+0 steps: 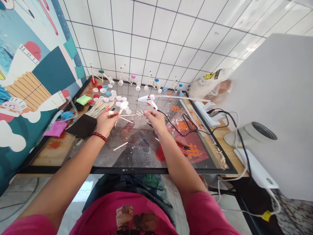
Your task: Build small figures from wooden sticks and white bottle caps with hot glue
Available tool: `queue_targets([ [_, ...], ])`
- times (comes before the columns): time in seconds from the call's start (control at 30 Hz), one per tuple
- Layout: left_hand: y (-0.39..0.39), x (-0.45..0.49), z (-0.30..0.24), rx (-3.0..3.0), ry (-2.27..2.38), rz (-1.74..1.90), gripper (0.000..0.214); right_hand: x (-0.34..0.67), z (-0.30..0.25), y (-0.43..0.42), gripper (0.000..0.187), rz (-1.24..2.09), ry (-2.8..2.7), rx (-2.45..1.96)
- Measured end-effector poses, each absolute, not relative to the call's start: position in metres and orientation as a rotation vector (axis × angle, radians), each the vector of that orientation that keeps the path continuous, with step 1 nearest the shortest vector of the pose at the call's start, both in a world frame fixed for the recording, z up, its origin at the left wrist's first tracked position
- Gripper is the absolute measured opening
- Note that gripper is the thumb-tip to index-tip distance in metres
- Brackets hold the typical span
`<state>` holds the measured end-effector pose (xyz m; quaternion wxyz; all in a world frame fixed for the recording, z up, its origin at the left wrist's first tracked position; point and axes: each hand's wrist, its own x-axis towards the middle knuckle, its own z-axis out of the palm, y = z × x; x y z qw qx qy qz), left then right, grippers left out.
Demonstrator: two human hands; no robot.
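Observation:
My left hand (107,120) is closed in a pinch on a small frame of thin wooden sticks with a white bottle cap (124,105) at its upper end. Two sticks of it point right. Beside a little cluster of short stick pieces (139,113), the fingertips of my right hand (156,120) are pressed together; what they grip, if anything, is too small to make out. Just beyond lies a white hot glue gun (149,99), with a long clear glue stick (181,97) running out of its back. One loose wooden stick (120,146) rests on the tabletop nearer to me.
Red, blue and white bottle caps (107,93) and a bundle of matchsticks (99,108) lie left. Several stick-and-cap models (127,78) stand along the tiled wall. The gun's black cord (176,130) loops right toward a power strip (207,114). Black sheet (81,126) lies far left.

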<state>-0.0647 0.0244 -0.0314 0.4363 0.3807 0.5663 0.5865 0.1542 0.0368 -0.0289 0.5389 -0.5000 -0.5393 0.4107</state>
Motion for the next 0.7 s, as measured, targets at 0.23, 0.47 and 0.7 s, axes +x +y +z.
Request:
queue_targets([
  [0.23,0.027,-0.074,-0.03,1.029,1.536,1.386,0.027,0.153,-0.029,0.037,0.037,0.983,-1.27,-1.152],
  [0.47,0.034,-0.088,-0.036,1.311,1.733,1.232,0.028,0.154,-0.027,0.036,0.034,0.975,-1.259,-1.137],
  [0.7,0.037,-0.101,-0.038,1.483,1.865,1.101,0.033,0.157,-0.031,0.039,0.033,0.953,-1.27,-1.151],
])
